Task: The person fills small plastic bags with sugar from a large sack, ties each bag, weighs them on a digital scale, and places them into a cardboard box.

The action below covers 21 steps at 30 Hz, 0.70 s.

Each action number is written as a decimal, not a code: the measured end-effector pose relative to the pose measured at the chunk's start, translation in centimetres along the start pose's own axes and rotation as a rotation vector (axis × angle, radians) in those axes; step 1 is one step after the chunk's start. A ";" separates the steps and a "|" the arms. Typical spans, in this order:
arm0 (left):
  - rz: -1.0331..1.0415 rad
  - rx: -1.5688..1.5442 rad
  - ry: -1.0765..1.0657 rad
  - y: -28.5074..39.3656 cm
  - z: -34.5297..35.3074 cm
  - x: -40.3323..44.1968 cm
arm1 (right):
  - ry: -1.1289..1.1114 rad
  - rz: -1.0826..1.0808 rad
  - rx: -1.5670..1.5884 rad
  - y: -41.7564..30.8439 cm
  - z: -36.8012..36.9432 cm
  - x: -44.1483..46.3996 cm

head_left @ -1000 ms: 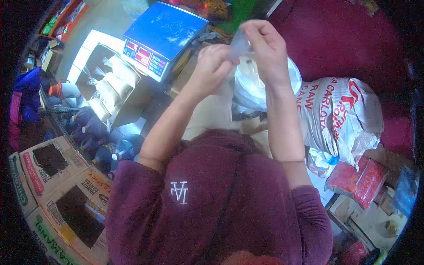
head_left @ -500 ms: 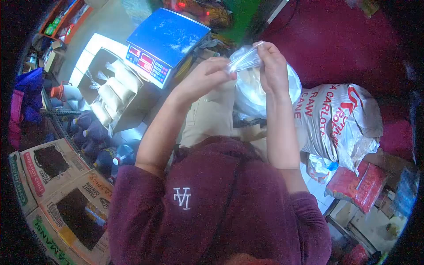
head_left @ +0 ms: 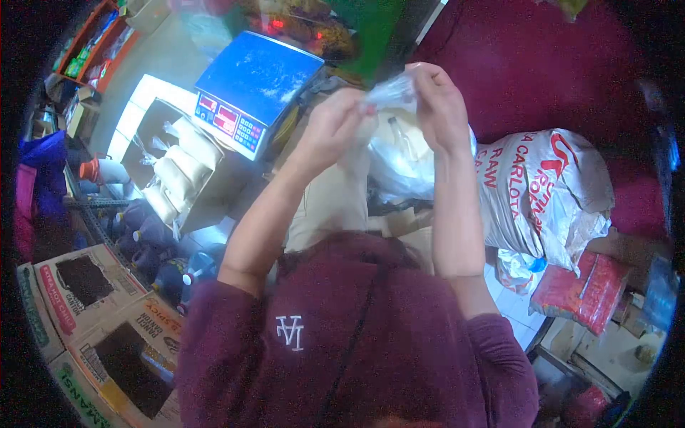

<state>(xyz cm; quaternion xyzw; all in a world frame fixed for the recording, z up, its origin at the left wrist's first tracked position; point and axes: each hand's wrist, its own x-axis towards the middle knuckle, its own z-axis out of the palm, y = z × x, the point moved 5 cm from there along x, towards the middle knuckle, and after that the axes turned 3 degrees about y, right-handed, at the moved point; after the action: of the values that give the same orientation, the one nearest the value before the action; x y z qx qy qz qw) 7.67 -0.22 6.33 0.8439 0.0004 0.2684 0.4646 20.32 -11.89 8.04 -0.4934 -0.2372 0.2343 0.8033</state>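
Observation:
A small clear plastic bag [head_left: 394, 91] is stretched between my two hands. My left hand [head_left: 335, 123], blurred by motion, has its fingers closed on the bag's left side. My right hand [head_left: 439, 103] pinches the other side between thumb and fingers. Just beyond and below the bag sits a large sack lined with clear plastic [head_left: 403, 175], with pale contents inside. A slim handle-like object [head_left: 401, 137] lies on those contents; its kind I cannot make out.
At the left stand a blue-topped digital scale [head_left: 260, 75] and a cardboard box [head_left: 214, 187] of filled bags [head_left: 187, 158]. A printed white sack [head_left: 546, 189] stands at the right, near a red package [head_left: 581, 291]. Cartons [head_left: 93, 285] and dark jugs [head_left: 153, 232] are at lower left.
My left hand has shifted slightly left and down, and the plastic bag is spread wider between my hands. The view has moved a little, showing more of the sack's contents.

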 end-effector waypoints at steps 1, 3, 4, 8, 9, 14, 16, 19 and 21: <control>-0.124 -0.178 0.124 -0.5 -0.9 0.3 | -0.055 -0.009 0.101 -1.2 0.3 -0.5; -0.237 -0.531 0.333 1.0 -2.7 1.2 | -0.103 -0.011 0.061 -1.7 -1.0 -1.2; -0.267 -0.794 0.356 0.8 -3.1 1.8 | -0.105 -0.023 0.056 -0.1 -2.5 -1.7; -0.069 -1.104 0.323 3.6 -4.5 4.0 | 0.083 0.621 0.378 2.9 0.5 -7.7; -0.025 -1.186 0.254 4.2 -4.4 3.9 | 0.086 0.618 0.375 3.6 0.3 -7.9; -0.229 -1.333 0.243 3.0 -3.4 3.1 | -0.037 0.304 0.379 1.4 0.3 -9.0; -0.265 -1.378 0.326 1.6 -3.3 2.6 | -0.035 -0.013 -0.135 -1.5 0.2 -9.4; -0.263 -1.594 0.214 1.6 -2.6 2.9 | -0.063 -0.514 -0.818 -3.1 0.2 -10.1; -0.246 -1.458 0.282 1.5 -2.7 2.9 | -0.161 -0.865 -1.158 -2.7 0.7 -10.9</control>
<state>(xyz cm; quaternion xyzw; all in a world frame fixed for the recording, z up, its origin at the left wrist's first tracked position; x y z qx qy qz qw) 8.55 1.79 9.98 0.2742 -0.0239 0.2523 0.9277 11.77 -19.10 9.10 -0.6829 -0.5555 -0.2316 0.4142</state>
